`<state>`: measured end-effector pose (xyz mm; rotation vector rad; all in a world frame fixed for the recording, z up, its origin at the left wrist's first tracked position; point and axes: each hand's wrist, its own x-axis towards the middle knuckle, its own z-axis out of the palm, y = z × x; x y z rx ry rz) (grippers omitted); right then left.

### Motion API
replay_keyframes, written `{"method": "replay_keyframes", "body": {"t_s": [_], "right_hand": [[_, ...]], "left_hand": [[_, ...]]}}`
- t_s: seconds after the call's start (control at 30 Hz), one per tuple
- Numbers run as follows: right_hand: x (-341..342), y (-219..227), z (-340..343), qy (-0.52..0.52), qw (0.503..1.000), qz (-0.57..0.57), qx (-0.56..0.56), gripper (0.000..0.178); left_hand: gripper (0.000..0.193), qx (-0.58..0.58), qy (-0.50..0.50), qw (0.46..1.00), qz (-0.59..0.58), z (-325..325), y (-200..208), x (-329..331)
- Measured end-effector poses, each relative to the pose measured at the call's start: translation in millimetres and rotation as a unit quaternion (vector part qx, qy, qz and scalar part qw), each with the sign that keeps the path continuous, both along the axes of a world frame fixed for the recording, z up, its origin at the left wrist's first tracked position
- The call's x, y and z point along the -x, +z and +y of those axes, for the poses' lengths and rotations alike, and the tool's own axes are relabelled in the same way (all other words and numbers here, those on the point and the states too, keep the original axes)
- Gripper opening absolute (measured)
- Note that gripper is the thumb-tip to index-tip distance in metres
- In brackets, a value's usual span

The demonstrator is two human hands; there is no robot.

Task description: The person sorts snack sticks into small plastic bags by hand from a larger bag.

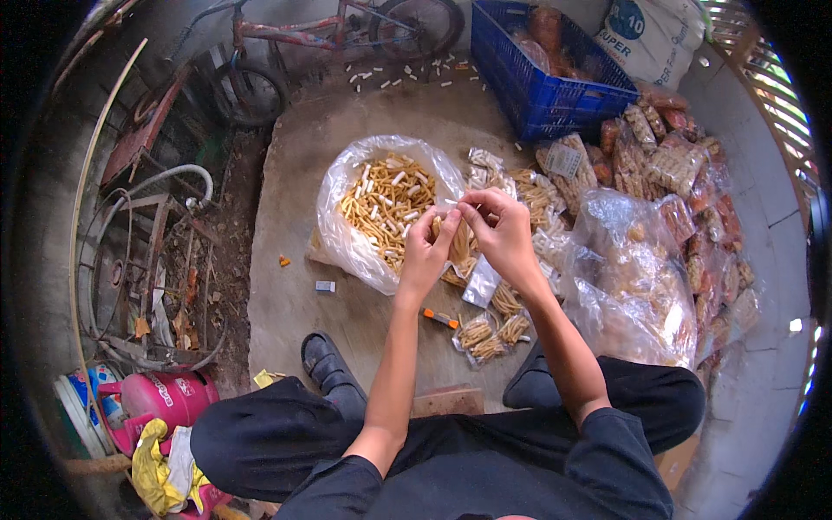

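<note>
My left hand (426, 251) and my right hand (504, 232) meet at fingertip height, both closed in a pinch. Between them hangs a small clear plastic bag (460, 241) of thin tan sticks, held near its top edge. My fingers partly cover the bag's mouth. Just left of my hands stands a large open clear plastic bag (342, 247) filled with tan sticks (381, 204) and scattered short white pieces. Below my right hand lie a flat silvery packet (481, 284) and small filled bags of sticks (482, 338).
At right, packed bags (676, 165) pile against the wall beside a big clear sack (628, 277). A blue crate (542, 95) stands behind. An orange-handled tool (440, 318) and a small box (325, 286) lie on the floor. A pink gas cylinder (165, 399) and bicycle (321, 35) are leftward.
</note>
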<state>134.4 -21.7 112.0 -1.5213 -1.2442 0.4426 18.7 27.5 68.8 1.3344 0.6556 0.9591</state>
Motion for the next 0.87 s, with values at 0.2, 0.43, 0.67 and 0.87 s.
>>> {"method": "replay_keyframes", "body": {"t_s": [0.2, 0.43, 0.67, 0.87], "right_hand": [[-5, -9, 4, 0.005, 0.999, 0.048, 0.022, 0.016], [7, -32, 8, 0.004, 0.998, -0.052, 0.042, 0.027], [24, -141, -37, -0.021, 0.943, -0.330, 0.041, 0.035], [41, -187, -74, 0.098, 0.840, -0.472, 0.251, 0.052]], "left_hand": [[0.020, 0.009, 0.057, 0.998, -0.005, -2, -2, -5], [0.028, -0.076, 0.147, 0.981, 0.098, 10, -29, 15], [0.030, -0.107, 0.190, 0.953, 0.210, -10, -94, 33], [0.033, -0.077, 0.212, 0.948, 0.224, -5, -94, 43]]}}
